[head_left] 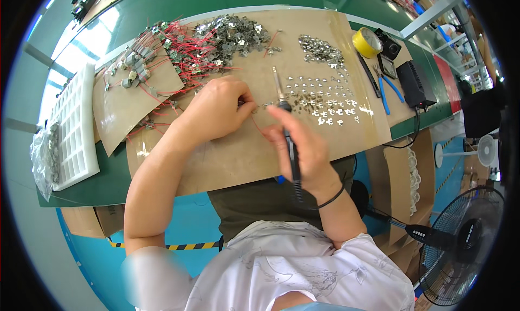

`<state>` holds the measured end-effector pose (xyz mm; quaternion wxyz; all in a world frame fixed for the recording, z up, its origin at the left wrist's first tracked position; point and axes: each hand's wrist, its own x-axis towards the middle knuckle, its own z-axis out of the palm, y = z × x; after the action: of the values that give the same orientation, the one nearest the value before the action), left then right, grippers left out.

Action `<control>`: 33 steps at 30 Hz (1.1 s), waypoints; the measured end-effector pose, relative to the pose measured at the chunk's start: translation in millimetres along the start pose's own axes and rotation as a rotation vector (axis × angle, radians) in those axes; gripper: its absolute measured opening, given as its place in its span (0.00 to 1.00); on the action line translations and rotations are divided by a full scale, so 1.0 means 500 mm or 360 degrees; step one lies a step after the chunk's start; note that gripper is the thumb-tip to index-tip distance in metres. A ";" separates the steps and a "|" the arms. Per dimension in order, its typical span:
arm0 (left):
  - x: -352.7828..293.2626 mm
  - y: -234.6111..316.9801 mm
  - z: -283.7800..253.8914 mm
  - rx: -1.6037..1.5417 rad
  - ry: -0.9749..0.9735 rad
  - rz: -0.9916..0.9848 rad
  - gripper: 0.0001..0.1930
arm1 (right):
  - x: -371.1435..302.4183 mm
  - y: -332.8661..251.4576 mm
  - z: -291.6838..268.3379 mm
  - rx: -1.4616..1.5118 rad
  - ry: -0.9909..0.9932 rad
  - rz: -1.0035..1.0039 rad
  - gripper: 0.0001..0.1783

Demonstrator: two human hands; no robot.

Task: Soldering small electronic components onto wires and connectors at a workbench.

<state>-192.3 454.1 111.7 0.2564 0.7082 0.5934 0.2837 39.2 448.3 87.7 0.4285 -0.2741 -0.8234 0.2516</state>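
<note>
Green workbench (108,184) covered with brown cardboard sheet (233,159), soldering in hand.

Head view: left hand (216,108) pinches a small metal part (254,109) with red wire on the cardboard; right hand (303,148) is closed around the soldering iron (281,97), tip just beside the part. Next, the tip needs steady contact with the joint, I think.

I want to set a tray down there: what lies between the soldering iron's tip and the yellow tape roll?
In the head view, between the soldering iron and the yellow tape roll lies a heap of small metal clips, with rows of the same clips below it on the cardboard sheet.
</note>
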 end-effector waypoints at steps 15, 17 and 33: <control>-0.003 0.011 0.013 0.0267 0.0043 0.0072 0.07 | -0.009 0.052 -0.075 0.0266 0.0113 0.0278 0.12; 0.000 0.012 0.017 0.0260 0.0053 0.0088 0.07 | -0.009 0.055 -0.075 0.0201 0.0086 0.0273 0.11; -0.004 0.021 0.023 0.0319 0.0107 0.0136 0.07 | -0.002 0.051 -0.071 0.0200 0.0092 0.0250 0.10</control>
<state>-177.1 450.0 110.8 0.1520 0.7450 0.5964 0.2571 75.6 472.6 88.8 0.4473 -0.3176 -0.7693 0.3275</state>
